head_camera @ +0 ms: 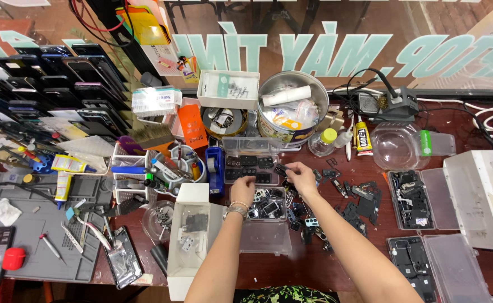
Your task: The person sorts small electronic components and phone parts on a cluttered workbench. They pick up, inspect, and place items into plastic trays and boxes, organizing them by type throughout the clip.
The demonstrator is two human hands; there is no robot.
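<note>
Two bare arms reach up from the near edge of the dark red wooden tabletop [471, 120]. At the left edge lies a grey rubber work mat [39, 224], and next to it stands a tall white open box [189, 235]. Left hand [242, 189], with a bead bracelet on its wrist, is curled over a clear plastic tray of small black phone parts [266, 216]; I cannot tell if it holds anything. Right hand [301, 174] pinches one tiny black part [281, 169] in its fingertips, just past the tray's far edge. This part is up and to the right of the left hand. More loose black parts [359, 207] lie scattered to the right, near two flat clear boxes.
</note>
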